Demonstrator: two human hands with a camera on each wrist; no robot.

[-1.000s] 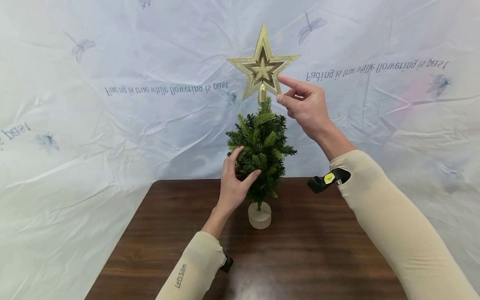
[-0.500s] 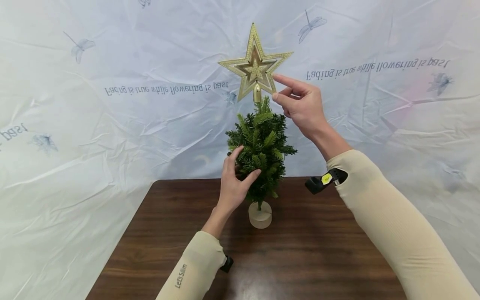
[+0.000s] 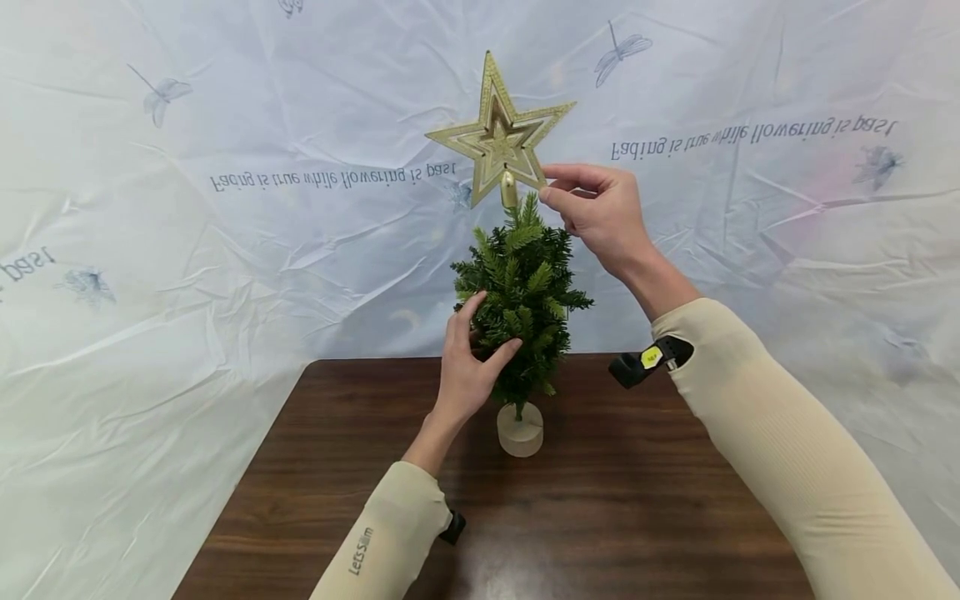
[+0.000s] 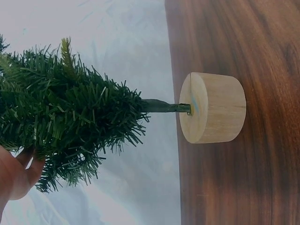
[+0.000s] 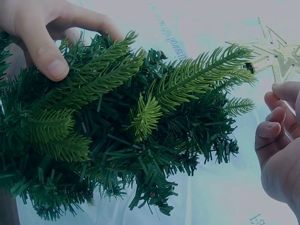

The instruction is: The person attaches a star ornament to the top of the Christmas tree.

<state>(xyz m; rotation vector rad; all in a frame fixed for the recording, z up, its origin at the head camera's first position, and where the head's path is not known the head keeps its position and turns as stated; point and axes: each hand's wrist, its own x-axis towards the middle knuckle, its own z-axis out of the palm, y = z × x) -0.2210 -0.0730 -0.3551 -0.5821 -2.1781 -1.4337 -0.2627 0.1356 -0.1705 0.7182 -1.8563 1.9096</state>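
Note:
A small artificial Christmas tree [image 3: 528,275] stands upright on a round pale wooden base [image 3: 520,433]. My left hand [image 3: 467,367] holds its left side, thumb in front and fingers reaching among the branches. Between thumb and index finger, my right hand [image 3: 603,208] pinches the lower right point of a gold star tree topper [image 3: 501,148]. The star leans left, its short gold socket [image 3: 509,190] right at the tree's top sprig. In the right wrist view, the socket's dark opening [image 5: 248,67] shows close beside that sprig's tip. The left wrist view shows the bare green trunk [image 4: 161,106] entering the base.
The tree's base rests on a dark brown wooden table [image 3: 360,500], towards its far edge. Behind and at both sides hangs a creased whitish sheet [image 3: 337,275] printed with dragonflies and upside-down lettering. Each wrist wears a black strap, the right strap [image 3: 678,354] with a yellow tag.
My right hand has shifted left with the star, which now leans further left and sits over the left side of the top sprig. The left hand and the tree stay about where they were.

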